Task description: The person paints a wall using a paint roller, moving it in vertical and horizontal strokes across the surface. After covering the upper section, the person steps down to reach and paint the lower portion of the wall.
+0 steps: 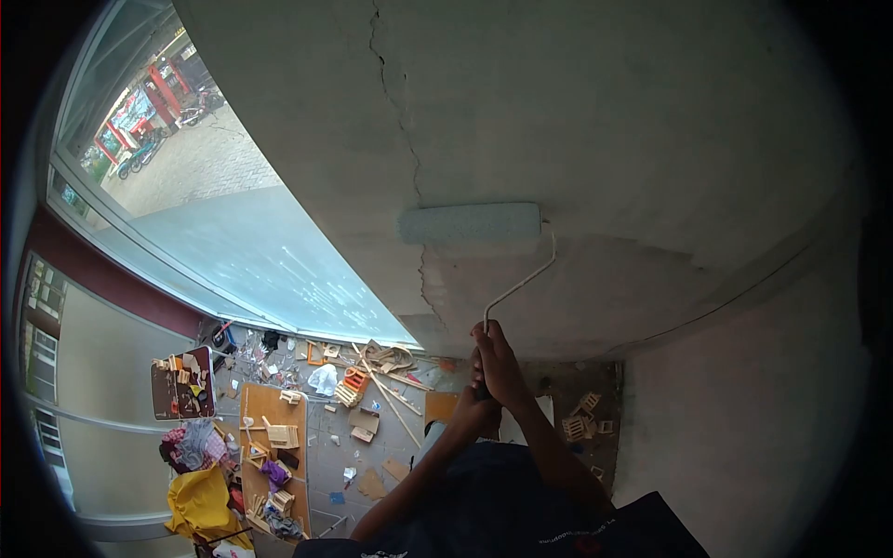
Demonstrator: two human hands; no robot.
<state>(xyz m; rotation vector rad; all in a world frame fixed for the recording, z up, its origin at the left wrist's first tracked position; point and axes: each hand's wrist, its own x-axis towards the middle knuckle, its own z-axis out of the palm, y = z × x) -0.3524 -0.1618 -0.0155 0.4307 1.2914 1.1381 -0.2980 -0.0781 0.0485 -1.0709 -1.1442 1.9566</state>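
Note:
A paint roller with a pale, fluffy sleeve (473, 223) rests against the wall (595, 121), lying across a long vertical crack. Its bent wire frame (523, 284) runs from the sleeve's right end down to the handle. My right hand (498, 358) is wrapped round the upper part of the handle, just below the wire. Lower down, my left hand (474, 414) is closed round the same handle, partly hidden by the right hand and forearm. Around and below the sleeve, the wall shows patches of differing tone.
At left is a large window (279, 251) with a paved yard outside. Below, an orange-brown table (265, 400) bears small wooden pieces and cloth. Yellow fabric (200, 502) hangs beside it. Wood strips (391, 400), cardboard (365, 423) and wooden crates (581, 423) litter the floor.

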